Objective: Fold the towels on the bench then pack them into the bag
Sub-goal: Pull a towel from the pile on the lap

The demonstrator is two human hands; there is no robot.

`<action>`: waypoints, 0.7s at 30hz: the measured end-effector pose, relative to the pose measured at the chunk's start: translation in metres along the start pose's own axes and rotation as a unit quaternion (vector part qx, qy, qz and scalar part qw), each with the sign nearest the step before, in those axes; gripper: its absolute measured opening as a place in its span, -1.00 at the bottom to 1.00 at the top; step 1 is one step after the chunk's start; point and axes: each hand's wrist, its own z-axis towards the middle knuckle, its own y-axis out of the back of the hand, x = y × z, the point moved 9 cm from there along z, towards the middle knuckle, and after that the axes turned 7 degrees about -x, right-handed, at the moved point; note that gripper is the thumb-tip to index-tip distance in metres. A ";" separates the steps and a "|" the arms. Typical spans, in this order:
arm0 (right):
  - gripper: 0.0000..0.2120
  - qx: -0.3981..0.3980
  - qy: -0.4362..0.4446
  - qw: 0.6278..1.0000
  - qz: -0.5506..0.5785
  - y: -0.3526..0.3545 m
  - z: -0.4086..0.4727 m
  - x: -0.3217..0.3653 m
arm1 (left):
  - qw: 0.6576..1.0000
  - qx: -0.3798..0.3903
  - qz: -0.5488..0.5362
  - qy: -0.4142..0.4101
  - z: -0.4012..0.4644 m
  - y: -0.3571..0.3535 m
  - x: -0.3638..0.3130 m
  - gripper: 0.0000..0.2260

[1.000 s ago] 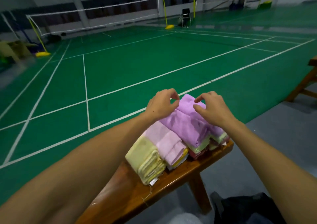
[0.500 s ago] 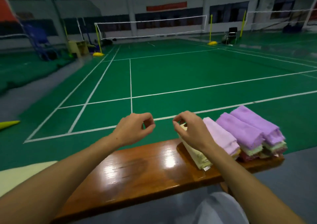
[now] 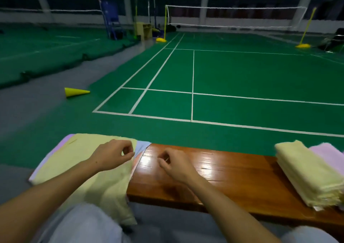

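While the glossy brown wooden worktop lies bare at its middle, a stack of unfolded towels, pale yellow one on top, drapes over its left end (lilac and blue edges show beneath). Left hand hovers over this stack, fingers curled, grip holding nothing visible. Right hand likewise curled over bare wood. Folded pale yellow towel and folded pink towel sit at right.

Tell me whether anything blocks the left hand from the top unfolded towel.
Nothing visible does. The left hand hovers directly over the flat, unfolded yellow cloth towel at its right edge, fingers curled, with no object between. The right hand sits beside it over the glossy wooden bench.
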 end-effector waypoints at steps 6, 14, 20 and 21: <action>-0.75 0.084 -0.185 0.976 0.085 -0.124 0.033 -0.006 | 0.994 0.092 0.012 0.065 -0.020 -0.045 0.080 -0.91; -0.75 0.098 -0.250 0.963 0.039 -0.179 0.060 -0.012 | 0.994 0.066 -0.042 0.073 -0.024 -0.059 0.096 -0.95; -0.82 0.009 -0.198 0.965 0.174 -0.125 0.063 -0.003 | 0.987 0.003 -0.084 0.136 -0.029 -0.042 0.121 -0.92; -0.86 -0.028 -0.199 0.958 0.203 -0.107 0.060 -0.003 | 0.985 -0.012 -0.089 0.149 -0.030 -0.038 0.126 -0.91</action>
